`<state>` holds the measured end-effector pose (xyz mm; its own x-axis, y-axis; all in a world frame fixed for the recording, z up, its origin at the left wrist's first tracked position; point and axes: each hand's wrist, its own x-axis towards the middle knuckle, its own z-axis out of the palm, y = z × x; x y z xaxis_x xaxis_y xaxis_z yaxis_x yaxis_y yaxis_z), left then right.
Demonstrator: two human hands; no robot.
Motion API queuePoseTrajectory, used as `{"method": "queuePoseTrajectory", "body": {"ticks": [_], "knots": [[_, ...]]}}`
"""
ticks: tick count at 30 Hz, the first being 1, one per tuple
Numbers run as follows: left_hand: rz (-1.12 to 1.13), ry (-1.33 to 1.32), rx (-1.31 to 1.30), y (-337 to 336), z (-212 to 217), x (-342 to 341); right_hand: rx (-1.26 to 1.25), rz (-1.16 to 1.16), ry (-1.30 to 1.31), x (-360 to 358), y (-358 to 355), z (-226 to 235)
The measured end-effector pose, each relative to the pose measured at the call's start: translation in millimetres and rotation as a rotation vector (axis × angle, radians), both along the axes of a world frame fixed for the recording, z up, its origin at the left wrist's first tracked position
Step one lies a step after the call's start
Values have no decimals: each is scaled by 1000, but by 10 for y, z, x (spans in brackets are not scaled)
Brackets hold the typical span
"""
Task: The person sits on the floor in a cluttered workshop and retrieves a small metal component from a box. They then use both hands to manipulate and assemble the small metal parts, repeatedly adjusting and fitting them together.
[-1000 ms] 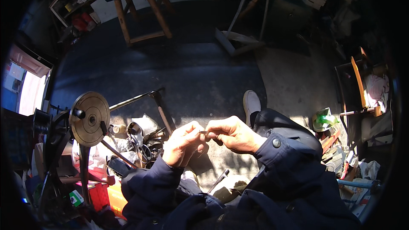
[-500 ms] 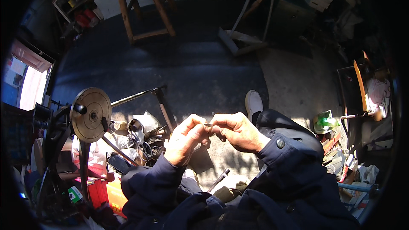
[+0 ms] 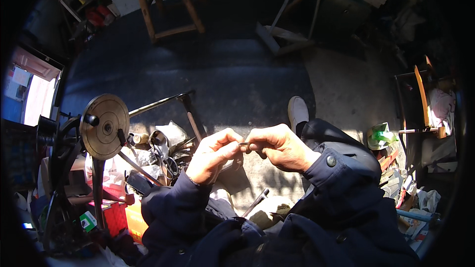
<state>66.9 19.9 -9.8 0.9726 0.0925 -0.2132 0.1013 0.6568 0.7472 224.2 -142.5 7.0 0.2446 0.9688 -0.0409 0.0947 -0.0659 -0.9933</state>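
Note:
Both hands meet in front of my body, pinching a small dark piece (image 3: pixel 244 144) between their fingertips. It looks thin, and its kind is too small to make out. My left hand (image 3: pixel 213 156) grips one end between thumb and forefinger. From the other side, my right hand (image 3: pixel 283 149) has its fingers curled round the rest, hiding most of it. To the left stands a machine with a round metal wheel (image 3: pixel 105 126) and a dark knob. Below the hands a dark rod-like tool (image 3: pixel 256 201) lies by my lap.
A clutter of parts and bags (image 3: pixel 166 153) lies beside the wheel, with red and orange boxes (image 3: pixel 135 222) below. A wooden-legged stool (image 3: pixel 170 5) and a long-handled dustpan (image 3: pixel 284 44) stand farther off. At right is a rack (image 3: pixel 420 131) with scraps beneath.
My hands have shifted slightly and the right fingers have turned a little around the small piece, which shows a bit more. The whole view has tilted slightly.

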Motion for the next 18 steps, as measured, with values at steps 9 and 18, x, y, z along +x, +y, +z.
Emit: {"method": "queuePoseTrajectory", "body": {"ticks": [9,18], "knots": [[-13,43,-94,-7,-11,-9,76,-11,-52,-15,-7,-89],[7,48,-153,-45,-17,-10,46,-11,-66,4,-9,-46]]}}
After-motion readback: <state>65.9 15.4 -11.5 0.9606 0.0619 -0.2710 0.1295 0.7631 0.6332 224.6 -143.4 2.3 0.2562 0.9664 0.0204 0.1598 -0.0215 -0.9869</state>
